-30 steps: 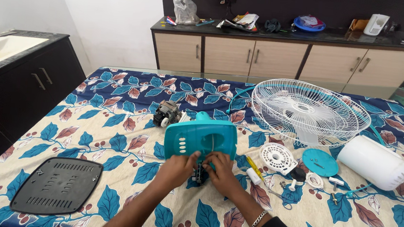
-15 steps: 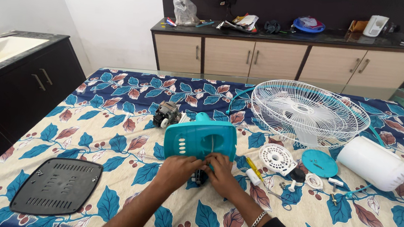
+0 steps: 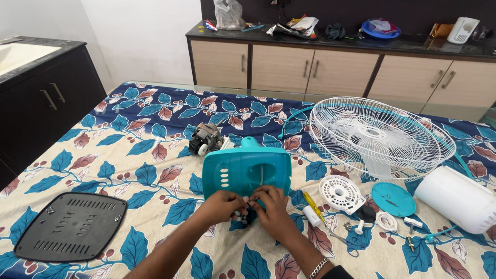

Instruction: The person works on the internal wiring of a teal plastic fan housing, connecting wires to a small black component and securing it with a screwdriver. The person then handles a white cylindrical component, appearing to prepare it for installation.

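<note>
Teal fan base point(image 3: 247, 170) — slotted, upright; both hands' fingers point(image 3: 237, 202) pinch a small dark part point(image 3: 246, 216) below.

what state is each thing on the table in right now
teal fan housing: tilted up on the cloth, held at its lower edge
left hand: fingers pinched on a small dark part under the housing
right hand: fingers on the same part
fan grille: detached, lying flat
motor: removed, lying bare on the cloth
black vented plate: off, lying flat
white cylinder cover: on its side
teal round cap: loose, flat
</note>
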